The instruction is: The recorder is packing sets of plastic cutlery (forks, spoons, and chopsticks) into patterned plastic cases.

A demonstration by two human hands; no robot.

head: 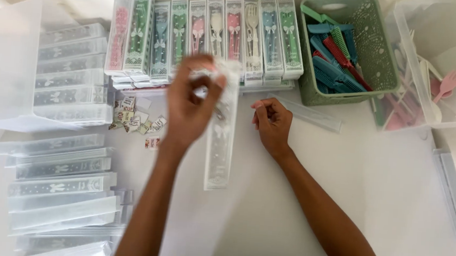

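My left hand (189,104) is raised over the middle of the white table (373,197) and pinches the top end of a long clear plastic case (220,143) with a bow print, which hangs down from the fingers. The hand is blurred. My right hand (272,123) rests on the table just right of the case, fingers curled, with nothing seen in it. A second clear case (309,113) lies flat behind my right hand.
A row of filled cutlery cases (208,33) stands at the back. A green basket (372,52) holds coloured combs (332,55). A clear bin (446,68) at right holds loose spoons and forks. Empty clear cases (61,186) pile up at left. Small paper labels (135,121) lie near them.
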